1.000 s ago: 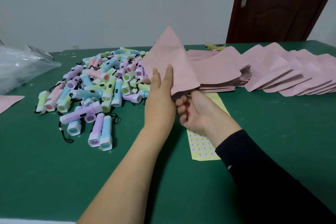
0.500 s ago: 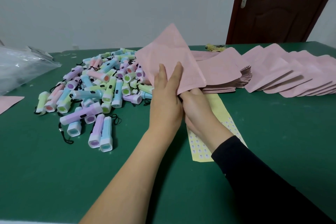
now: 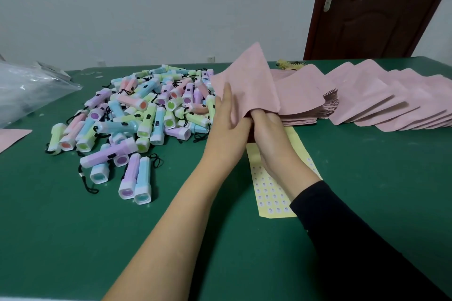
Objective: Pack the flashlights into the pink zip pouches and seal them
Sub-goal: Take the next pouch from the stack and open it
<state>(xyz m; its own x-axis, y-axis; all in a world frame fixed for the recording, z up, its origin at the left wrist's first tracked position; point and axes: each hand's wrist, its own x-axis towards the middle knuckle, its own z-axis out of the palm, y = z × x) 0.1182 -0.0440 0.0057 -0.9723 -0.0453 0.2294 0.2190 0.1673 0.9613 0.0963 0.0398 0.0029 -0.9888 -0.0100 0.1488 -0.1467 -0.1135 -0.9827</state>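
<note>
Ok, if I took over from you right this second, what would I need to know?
Left hand: fingers straight, lying flat on the raised pink pouch.
Right hand: at the pouch's lower edge, fingertips hidden, so the grip is unclear.
Flashlights: a loose heap on the green table, left of the hands.
Spare pouches: a stack and a fanned row on the right.
Done: one pouch is lifted; neither hand holds a flashlight.
Left: open it, slip a flashlight in, zip it shut, then probably repeat through the heap.
</note>
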